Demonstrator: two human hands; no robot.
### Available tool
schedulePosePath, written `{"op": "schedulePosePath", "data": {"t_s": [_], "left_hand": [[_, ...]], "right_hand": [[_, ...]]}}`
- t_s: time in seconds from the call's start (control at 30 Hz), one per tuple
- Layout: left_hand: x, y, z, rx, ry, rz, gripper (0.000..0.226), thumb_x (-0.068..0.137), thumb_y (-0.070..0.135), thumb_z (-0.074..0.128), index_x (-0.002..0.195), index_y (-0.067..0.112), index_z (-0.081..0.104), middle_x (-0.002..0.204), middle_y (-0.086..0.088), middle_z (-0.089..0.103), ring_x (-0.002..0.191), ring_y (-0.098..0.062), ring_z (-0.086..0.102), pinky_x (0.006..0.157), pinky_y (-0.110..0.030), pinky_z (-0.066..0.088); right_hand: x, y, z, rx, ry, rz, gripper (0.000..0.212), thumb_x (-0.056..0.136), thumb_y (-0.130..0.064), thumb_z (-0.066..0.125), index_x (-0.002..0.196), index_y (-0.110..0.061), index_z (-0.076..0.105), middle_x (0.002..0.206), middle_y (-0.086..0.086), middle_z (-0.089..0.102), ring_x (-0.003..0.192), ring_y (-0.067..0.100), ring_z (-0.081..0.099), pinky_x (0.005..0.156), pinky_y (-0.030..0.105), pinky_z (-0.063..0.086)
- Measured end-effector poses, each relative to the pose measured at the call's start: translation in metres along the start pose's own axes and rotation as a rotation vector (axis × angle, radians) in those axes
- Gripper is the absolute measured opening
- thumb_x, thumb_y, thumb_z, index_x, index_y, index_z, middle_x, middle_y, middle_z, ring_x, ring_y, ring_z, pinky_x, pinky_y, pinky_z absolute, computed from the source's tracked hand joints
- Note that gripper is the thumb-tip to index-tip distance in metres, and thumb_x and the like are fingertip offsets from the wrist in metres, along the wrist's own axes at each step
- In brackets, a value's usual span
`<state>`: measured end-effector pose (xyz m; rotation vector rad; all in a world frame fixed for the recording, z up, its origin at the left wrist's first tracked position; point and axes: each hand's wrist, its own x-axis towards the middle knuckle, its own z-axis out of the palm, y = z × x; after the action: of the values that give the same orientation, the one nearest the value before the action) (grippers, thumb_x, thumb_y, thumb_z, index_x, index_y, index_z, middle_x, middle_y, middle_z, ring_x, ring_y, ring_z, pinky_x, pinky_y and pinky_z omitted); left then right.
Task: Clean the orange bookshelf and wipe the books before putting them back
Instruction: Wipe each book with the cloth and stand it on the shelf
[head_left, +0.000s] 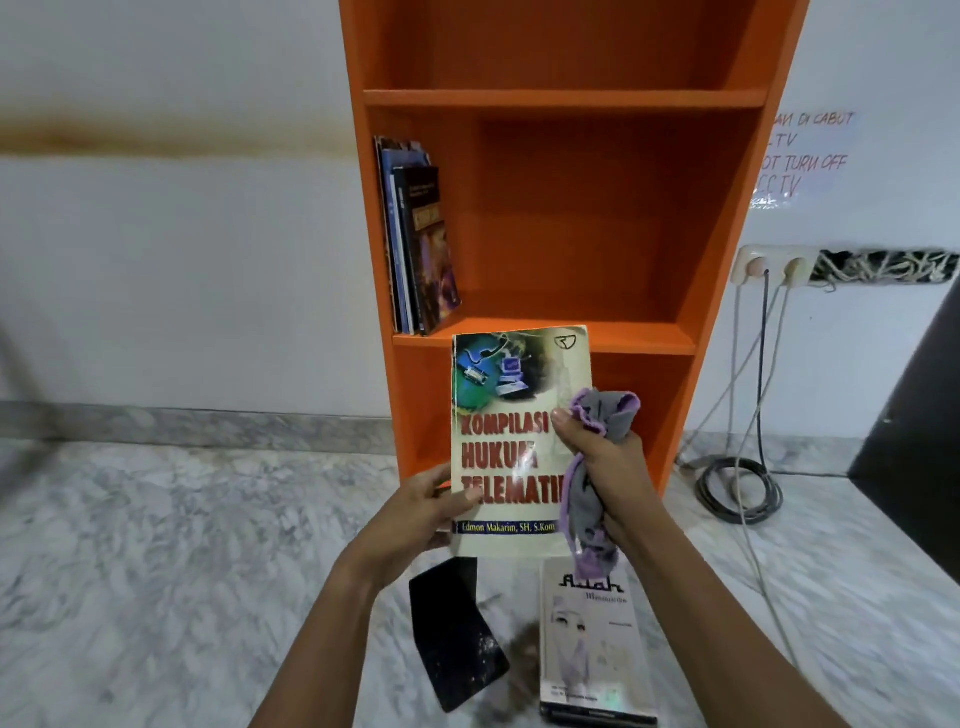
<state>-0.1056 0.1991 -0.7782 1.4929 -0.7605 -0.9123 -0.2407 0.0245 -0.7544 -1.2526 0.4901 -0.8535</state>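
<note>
I hold a cream paperback with red title letters upright in front of the orange bookshelf. My left hand grips its lower left edge. My right hand is shut on a bunched grey and purple cloth, pressed against the book's right side. Several books lean against the left wall of the middle shelf. On the floor below lie a black book and a white book.
The shelf stands against a white wall on a marble floor. To the right, wall sockets feed cables that hang down to a black coil on the floor. A dark panel stands at far right.
</note>
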Motion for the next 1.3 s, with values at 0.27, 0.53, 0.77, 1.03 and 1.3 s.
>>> {"op": "schedulePosePath", "data": {"t_s": [0.27, 0.53, 0.77, 1.03, 1.3], "left_hand": [[0.031, 0.048, -0.026, 0.114, 0.149, 0.223, 0.050, 0.079, 0.000, 0.082, 0.122, 0.014, 0.062, 0.111, -0.007, 0.076, 0.103, -0.024, 0.073, 0.087, -0.050, 0.061], [0.106, 0.104, -0.037, 0.200, 0.548, 0.425, 0.038, 0.082, 0.011, 0.081, 0.109, 0.026, 0.059, 0.104, 0.011, 0.071, 0.094, -0.009, 0.070, 0.071, -0.029, 0.062], [0.203, 0.142, -0.045, 0.288, 0.918, 0.435, 0.033, 0.088, 0.016, 0.076, 0.106, 0.026, 0.051, 0.107, 0.005, 0.068, 0.092, -0.015, 0.069, 0.067, -0.027, 0.061], [0.245, 0.111, -0.061, 0.523, 1.137, 0.413, 0.041, 0.083, 0.033, 0.080, 0.105, 0.019, 0.049, 0.111, -0.005, 0.066, 0.099, -0.025, 0.070, 0.068, -0.038, 0.064], [0.232, 0.109, -0.058, 0.484, 1.140, 0.311, 0.050, 0.082, 0.042, 0.080, 0.110, 0.014, 0.050, 0.114, -0.008, 0.068, 0.100, -0.027, 0.070, 0.066, -0.029, 0.056]], "right_hand": [[0.057, -0.038, 0.028, -0.175, -0.122, -0.149, 0.036, 0.087, -0.025, 0.080, 0.099, 0.006, 0.064, 0.097, 0.028, 0.071, 0.092, 0.037, 0.071, 0.091, 0.058, 0.057], [0.141, -0.100, 0.088, -0.518, 0.310, -0.409, 0.031, 0.076, -0.038, 0.085, 0.084, -0.018, 0.064, 0.079, -0.006, 0.068, 0.072, 0.010, 0.066, 0.058, 0.024, 0.045], [0.203, -0.073, 0.122, -0.509, 0.275, -0.368, 0.020, 0.082, -0.040, 0.079, 0.089, -0.028, 0.064, 0.080, -0.013, 0.066, 0.072, 0.002, 0.061, 0.058, 0.025, 0.041], [0.237, -0.005, 0.119, -0.538, 0.168, -0.291, 0.017, 0.080, -0.039, 0.077, 0.087, -0.030, 0.064, 0.080, -0.006, 0.069, 0.074, 0.015, 0.067, 0.071, 0.047, 0.058], [0.212, 0.009, 0.112, -0.479, 0.064, -0.270, 0.020, 0.077, -0.041, 0.077, 0.090, -0.030, 0.067, 0.083, -0.008, 0.072, 0.078, 0.015, 0.070, 0.072, 0.050, 0.059]]}}
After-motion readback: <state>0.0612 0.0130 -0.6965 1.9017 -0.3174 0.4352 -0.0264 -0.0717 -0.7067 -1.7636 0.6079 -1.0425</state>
